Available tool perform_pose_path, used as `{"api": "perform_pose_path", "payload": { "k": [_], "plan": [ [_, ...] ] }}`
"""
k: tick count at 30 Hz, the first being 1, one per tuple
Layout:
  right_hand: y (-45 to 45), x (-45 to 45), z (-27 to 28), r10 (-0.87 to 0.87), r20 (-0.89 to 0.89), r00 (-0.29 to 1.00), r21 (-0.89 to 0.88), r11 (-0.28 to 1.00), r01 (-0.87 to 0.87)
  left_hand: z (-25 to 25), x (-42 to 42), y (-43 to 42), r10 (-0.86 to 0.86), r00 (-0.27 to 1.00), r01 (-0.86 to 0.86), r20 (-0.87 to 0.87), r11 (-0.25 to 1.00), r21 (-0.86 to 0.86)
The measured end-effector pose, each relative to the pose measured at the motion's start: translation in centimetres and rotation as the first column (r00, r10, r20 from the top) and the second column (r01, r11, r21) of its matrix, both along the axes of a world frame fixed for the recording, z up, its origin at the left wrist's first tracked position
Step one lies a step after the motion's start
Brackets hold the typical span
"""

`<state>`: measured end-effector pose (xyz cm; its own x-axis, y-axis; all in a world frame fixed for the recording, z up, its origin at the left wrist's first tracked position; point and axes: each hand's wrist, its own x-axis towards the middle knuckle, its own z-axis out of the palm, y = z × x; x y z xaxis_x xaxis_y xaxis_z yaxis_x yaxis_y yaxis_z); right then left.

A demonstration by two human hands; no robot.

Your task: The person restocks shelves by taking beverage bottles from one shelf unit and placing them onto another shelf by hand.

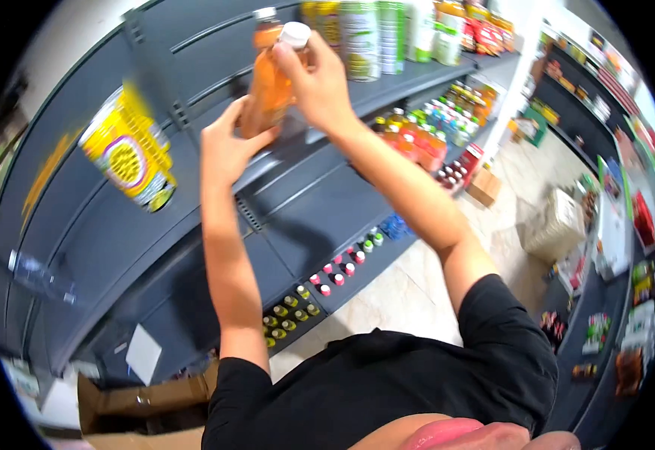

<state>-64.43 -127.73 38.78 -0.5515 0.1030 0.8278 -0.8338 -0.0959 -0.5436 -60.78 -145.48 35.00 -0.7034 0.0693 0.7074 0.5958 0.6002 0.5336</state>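
Note:
Two bottles of orange drink with white caps stand close together at the upper shelf's edge, one partly behind the other. My right hand (318, 82) is closed round the upper part of the nearer bottle (273, 86), thumb just under its cap. Low on the same bottle, my left hand (230, 142) curls its thumb and fingers about the base. The rear bottle (266, 36) shows mainly its cap and shoulder; whether a hand touches it is hidden. To the left of my left hand are yellow cans (132, 150) with a passion-fruit picture, slightly blurred.
Tall green-and-white cans (360, 41) line the upper shelf (410, 75) to the right. Lower down stand pink drink bottles (417, 142) and several small capped bottles (290, 315). A clear bottle (42, 277) lies at far left. An open cardboard box (140, 397) sits below.

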Motion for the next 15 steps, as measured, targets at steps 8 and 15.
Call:
{"api": "perform_pose_path", "payload": {
  "k": [8, 15],
  "plan": [
    [12.4, 12.2, -18.0, 0.112, 0.197, 0.974, -0.288, 0.956, -0.052, -6.8, 5.4, 4.5, -0.434, 0.763, 0.332, -0.479, 0.899, -0.286],
    [21.2, 26.4, -32.0, 0.102, 0.704, 0.703, -0.448, 0.832, 0.328, -26.7, 9.3, 16.6, -0.746, 0.660, 0.710, -0.093, 0.578, 0.402]
  ]
}}
